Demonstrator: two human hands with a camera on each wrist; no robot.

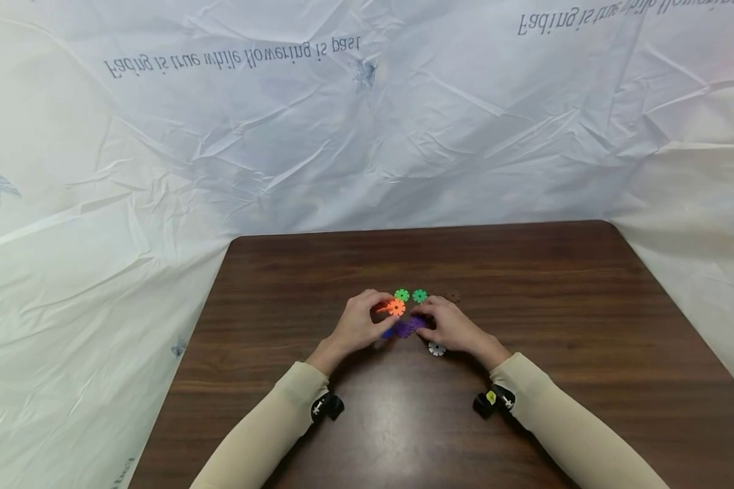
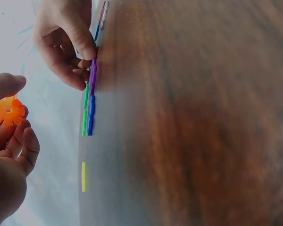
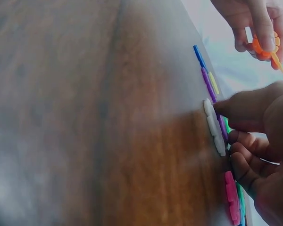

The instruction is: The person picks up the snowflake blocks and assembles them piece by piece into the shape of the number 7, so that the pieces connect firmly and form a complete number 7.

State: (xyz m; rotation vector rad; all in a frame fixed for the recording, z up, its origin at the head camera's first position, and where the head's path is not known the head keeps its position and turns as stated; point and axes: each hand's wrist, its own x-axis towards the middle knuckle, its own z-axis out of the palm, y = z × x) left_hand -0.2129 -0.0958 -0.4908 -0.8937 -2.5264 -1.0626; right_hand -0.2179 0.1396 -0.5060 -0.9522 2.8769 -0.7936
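My left hand [image 1: 359, 320] is raised over the table and pinches orange notched discs [image 1: 396, 308] between thumb and fingers. One orange disc faces the head camera, and a second orange part beside it shows edge-on. My right hand [image 1: 451, 326] is low at the tabletop, its thumb and fingers pinching a purple notched disc [image 1: 417, 322]. Another purple disc [image 1: 403, 331] lies to the left of that one, with a blue disc [image 2: 91, 115] following in the row. Right below the right hand is a white disc [image 1: 437, 349].
Two green discs, one light [image 1: 402, 295] and one darker [image 1: 419, 296], lie beyond the hands on the brown table [image 1: 281, 305]. A brown disc [image 1: 453, 297] is behind the right hand. The wrist views add a yellow disc [image 2: 84, 176] and a pink disc [image 3: 232, 197]. Pale sheeting [image 1: 342, 149] hangs behind.
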